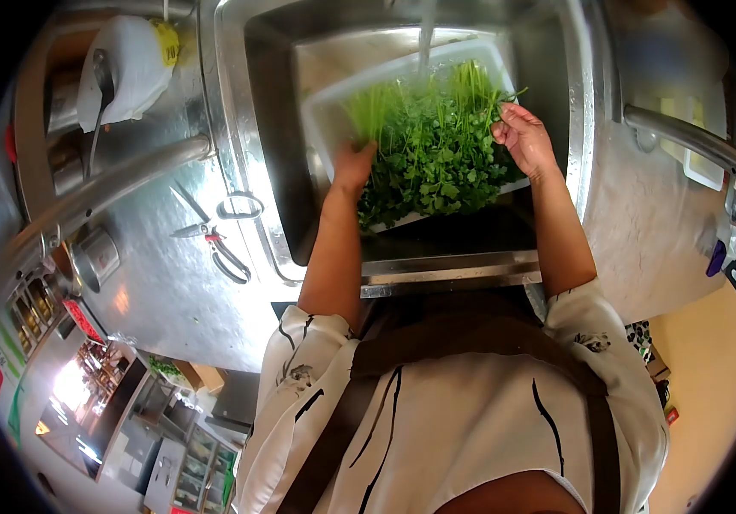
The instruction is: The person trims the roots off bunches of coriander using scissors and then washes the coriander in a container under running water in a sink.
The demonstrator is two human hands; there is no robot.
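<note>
A thick heap of leafy green herbs [445, 158], like parsley or coriander, lies in a white plastic tub [321, 107] tilted inside the metal sink [278, 94]. Water [427, 38] streams from above onto the stems. On the left edge of the heap, my left hand [355, 164] is closed around some herbs; the stems there are blurred, and the greens partly hide its fingers. At the right edge, my right hand [524, 139] pinches a stem between thumb and forefinger, its other fingers curled.
Left of the sink, red-and-black-handled pruning shears [214, 244] and a pair of scissors [235, 206] lie on the steel counter [154, 283]. Metal rails [119, 176] cross the counter on both sides. A spoon [101, 86] rests against a white bag [137, 73].
</note>
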